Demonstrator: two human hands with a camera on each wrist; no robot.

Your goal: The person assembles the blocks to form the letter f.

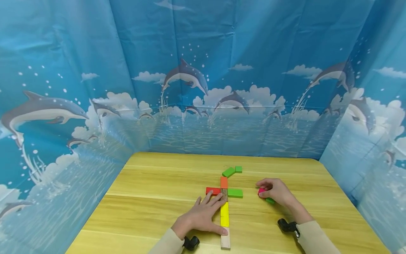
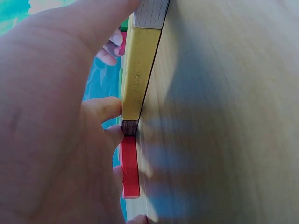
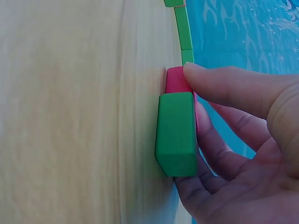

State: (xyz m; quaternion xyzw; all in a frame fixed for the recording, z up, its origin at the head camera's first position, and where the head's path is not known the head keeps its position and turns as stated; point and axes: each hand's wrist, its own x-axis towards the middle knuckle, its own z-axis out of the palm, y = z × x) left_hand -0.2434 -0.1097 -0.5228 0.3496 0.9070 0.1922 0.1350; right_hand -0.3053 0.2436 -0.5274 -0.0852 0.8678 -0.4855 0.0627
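Observation:
My left hand lies spread over a cross-shaped row of flat wooden blocks. Its fingers reach the red block and the brown block, while the thumb rests on the pale block. Between brown and pale sits the yellow block. To the right, my right hand pinches a pink block between thumb and fingers, low over the table. A darker green block stands right beside the pink one, in front of it in the right wrist view and partly hidden by the hand in the head view.
An orange block tops the row, and a light green block extends right from the brown one. Beyond them lie a tilted green block and a small green block. A dolphin-print curtain surrounds the wooden table.

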